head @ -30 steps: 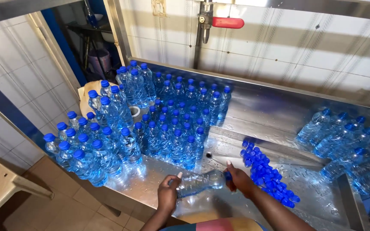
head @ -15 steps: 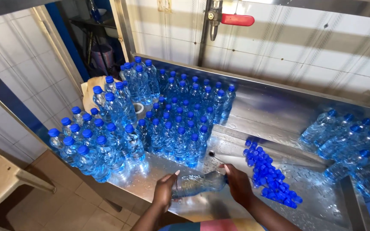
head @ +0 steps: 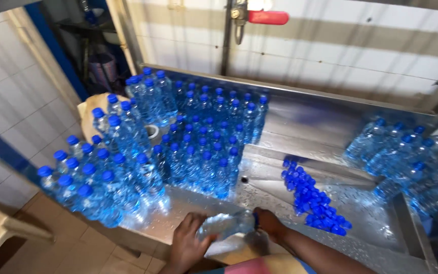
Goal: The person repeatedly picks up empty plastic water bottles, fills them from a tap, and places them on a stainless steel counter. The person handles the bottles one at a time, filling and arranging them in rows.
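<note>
A steel worktop is carrying most of the finished work: a big block of upright capped bottles is standing at the left and far side, and a smaller heap of capped bottles is lying at the right. A pile of loose blue caps is still waiting in the middle, so capping looks well along but unfinished. At the near edge, the left hand is wrapping its fingers around one clear bottle lying sideways, while the right hand is pinching its capped end.
</note>
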